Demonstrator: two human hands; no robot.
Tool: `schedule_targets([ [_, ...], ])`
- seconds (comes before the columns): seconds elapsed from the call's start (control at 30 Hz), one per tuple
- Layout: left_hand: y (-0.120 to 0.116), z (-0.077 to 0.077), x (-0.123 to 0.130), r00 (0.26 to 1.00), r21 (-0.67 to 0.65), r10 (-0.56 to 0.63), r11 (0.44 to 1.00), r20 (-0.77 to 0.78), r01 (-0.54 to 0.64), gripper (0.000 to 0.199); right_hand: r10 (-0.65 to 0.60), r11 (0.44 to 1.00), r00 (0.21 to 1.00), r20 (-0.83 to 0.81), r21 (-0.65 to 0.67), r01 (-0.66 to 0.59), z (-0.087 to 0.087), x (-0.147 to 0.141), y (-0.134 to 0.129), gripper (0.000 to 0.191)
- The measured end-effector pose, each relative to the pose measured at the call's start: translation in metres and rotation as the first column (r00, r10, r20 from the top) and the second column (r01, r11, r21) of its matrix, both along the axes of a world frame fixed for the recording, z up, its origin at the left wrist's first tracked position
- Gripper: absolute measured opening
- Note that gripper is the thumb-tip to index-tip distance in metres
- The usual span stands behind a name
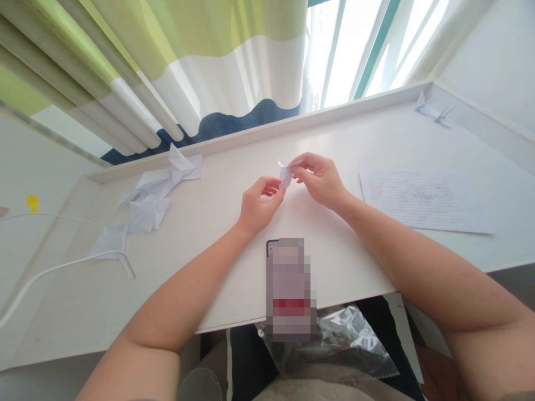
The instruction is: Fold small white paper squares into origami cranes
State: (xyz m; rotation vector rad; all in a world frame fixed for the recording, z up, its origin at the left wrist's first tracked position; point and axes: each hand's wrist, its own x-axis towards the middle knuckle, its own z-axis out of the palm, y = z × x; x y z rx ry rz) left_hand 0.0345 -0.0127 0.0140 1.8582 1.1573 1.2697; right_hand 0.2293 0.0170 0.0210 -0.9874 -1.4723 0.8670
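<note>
Both hands meet over the middle of the white desk, holding one small piece of folded white paper [286, 176]. My left hand [259, 204] pinches its lower left side between thumb and fingers. On the upper right, my right hand [320, 175] grips a narrow point of the same paper. Thin folded tips stick up between the two hands. Below them a phone [273, 243] lies near the desk's front edge, its screen blurred out by blocks.
Several crumpled or folded white papers [150, 195] lie on the left. A written sheet [422, 200] is on the right, and folded paper shapes [434, 114] stand in the far right corner. A white cable [62, 266] crosses the left side. Clear plastic [346, 340] rests below the desk edge.
</note>
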Motion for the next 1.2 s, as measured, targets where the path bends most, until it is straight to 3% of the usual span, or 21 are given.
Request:
schedule_targets([
  [0.13,-0.001,-0.001,0.000,0.999,0.016,0.020,1.000,-0.035,-0.019,0.007,-0.047,0.998,0.997,0.064,0.051,0.043,-0.002,0.000,0.000,0.018],
  [0.3,-0.001,-0.004,-0.001,0.999,-0.026,0.043,0.999,-0.034,-0.044,0.007,-0.012,0.997,0.996,0.088,0.083,0.005,-0.005,-0.001,0.000,0.020],
  [0.57,0.002,0.000,-0.009,0.935,0.151,0.195,0.976,-0.296,-0.156,0.013,0.006,0.981,0.986,0.168,0.190,-0.038,0.000,-0.001,-0.006,0.014],
  [0.8,0.002,0.000,-0.008,0.849,0.405,0.270,0.911,-0.454,-0.073,0.018,-0.013,0.969,0.963,0.268,0.240,-0.054,0.001,-0.005,-0.012,0.013],
  [1.2,0.004,0.000,-0.010,0.788,0.476,0.265,0.879,-0.555,0.040,0.027,-0.027,0.943,0.932,0.362,0.319,-0.097,0.001,-0.001,-0.011,0.015],
])
